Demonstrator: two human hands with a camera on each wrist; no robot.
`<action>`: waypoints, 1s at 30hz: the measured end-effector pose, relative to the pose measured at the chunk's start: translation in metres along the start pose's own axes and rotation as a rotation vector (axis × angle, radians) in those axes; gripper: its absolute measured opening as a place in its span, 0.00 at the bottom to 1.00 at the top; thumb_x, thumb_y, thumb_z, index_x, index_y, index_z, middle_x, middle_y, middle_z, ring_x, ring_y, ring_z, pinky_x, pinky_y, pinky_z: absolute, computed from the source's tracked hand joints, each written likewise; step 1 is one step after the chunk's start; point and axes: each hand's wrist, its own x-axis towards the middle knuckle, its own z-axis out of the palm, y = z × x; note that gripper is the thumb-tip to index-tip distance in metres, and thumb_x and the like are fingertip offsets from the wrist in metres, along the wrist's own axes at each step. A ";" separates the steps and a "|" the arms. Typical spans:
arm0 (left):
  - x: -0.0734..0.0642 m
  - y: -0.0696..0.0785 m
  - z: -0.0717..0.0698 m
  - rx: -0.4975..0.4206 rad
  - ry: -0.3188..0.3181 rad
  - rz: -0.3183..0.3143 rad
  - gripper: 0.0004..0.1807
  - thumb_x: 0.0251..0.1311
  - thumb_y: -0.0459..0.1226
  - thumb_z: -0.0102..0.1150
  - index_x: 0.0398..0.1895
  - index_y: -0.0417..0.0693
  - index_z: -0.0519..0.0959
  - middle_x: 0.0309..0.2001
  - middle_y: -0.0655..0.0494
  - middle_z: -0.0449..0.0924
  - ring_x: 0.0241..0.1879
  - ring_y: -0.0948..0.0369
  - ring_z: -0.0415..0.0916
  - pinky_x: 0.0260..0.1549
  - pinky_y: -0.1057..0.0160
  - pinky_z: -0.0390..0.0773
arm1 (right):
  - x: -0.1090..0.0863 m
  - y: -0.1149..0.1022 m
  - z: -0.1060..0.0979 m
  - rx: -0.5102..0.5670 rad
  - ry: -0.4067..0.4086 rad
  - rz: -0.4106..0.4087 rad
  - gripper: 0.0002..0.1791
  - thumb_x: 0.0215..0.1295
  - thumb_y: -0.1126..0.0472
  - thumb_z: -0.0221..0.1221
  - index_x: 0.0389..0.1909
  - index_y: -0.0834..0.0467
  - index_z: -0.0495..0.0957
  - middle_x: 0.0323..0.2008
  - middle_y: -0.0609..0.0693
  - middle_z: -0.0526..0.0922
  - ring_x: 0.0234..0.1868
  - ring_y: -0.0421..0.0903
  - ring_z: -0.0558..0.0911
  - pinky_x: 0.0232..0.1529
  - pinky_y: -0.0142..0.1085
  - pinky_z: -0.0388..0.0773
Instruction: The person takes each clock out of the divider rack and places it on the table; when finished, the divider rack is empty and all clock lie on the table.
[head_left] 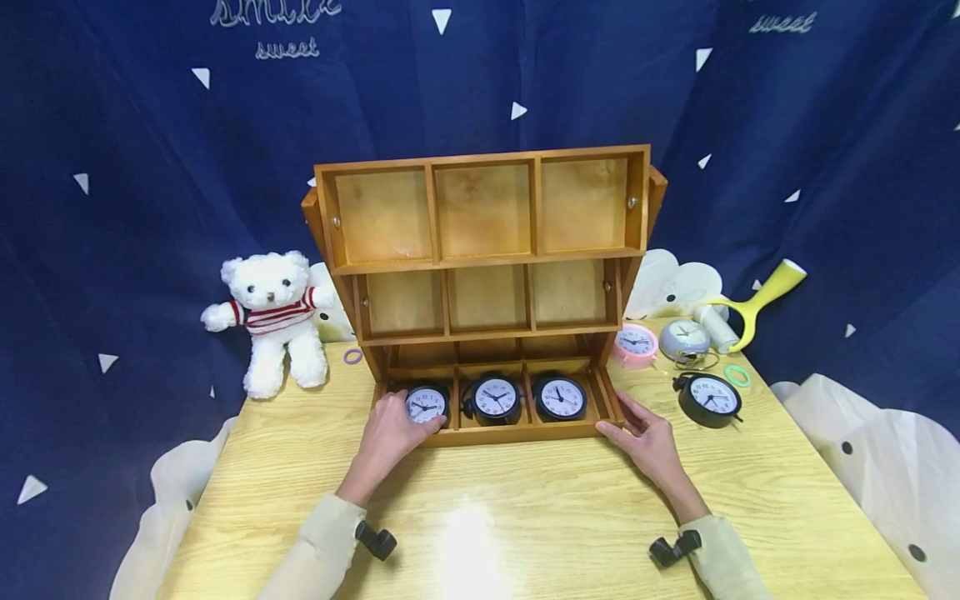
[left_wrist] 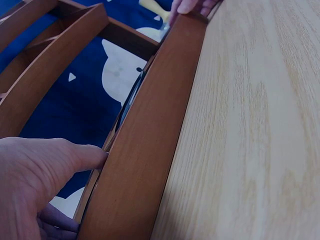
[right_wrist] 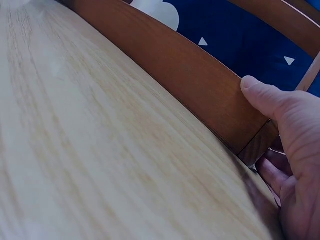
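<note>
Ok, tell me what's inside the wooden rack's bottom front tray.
The tray holds three black clocks side by side. The left hand partly covers the leftmost one; whatever lies beneath them is hidden.

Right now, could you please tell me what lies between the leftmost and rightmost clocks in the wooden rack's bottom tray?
The head view shows a black analog alarm clock between them, with a wooden divider on either side of it.

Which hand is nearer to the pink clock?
Right. The right hand holds the front right corner of the wooden rack, in front of the pink clock; the left hand is farther off, at the rack's left end.
</note>
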 end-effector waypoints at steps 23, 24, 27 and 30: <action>-0.002 -0.001 0.003 -0.005 0.027 0.006 0.50 0.45 0.56 0.81 0.61 0.24 0.77 0.51 0.28 0.82 0.47 0.39 0.83 0.46 0.43 0.86 | 0.002 0.004 -0.001 0.008 0.005 0.012 0.37 0.60 0.62 0.76 0.70 0.65 0.75 0.68 0.66 0.76 0.60 0.27 0.75 0.57 0.20 0.75; -0.002 -0.001 0.003 -0.004 0.029 0.007 0.50 0.45 0.56 0.81 0.60 0.24 0.77 0.50 0.28 0.82 0.47 0.39 0.83 0.45 0.43 0.86 | 0.002 0.004 -0.001 0.012 0.007 0.013 0.37 0.60 0.62 0.76 0.69 0.65 0.75 0.68 0.66 0.76 0.60 0.27 0.75 0.57 0.20 0.75; -0.002 -0.001 0.003 -0.006 0.027 0.008 0.50 0.46 0.55 0.81 0.60 0.24 0.77 0.50 0.28 0.82 0.47 0.39 0.83 0.46 0.43 0.86 | 0.002 0.003 0.000 0.023 0.009 0.018 0.37 0.60 0.62 0.76 0.69 0.65 0.75 0.67 0.66 0.76 0.60 0.28 0.75 0.57 0.21 0.75; -0.002 -0.001 0.003 -0.015 0.017 -0.010 0.51 0.46 0.56 0.82 0.62 0.24 0.75 0.53 0.27 0.81 0.49 0.38 0.82 0.48 0.43 0.85 | 0.002 0.004 0.000 0.029 0.009 0.022 0.37 0.59 0.63 0.76 0.69 0.64 0.75 0.67 0.66 0.76 0.59 0.26 0.75 0.56 0.21 0.76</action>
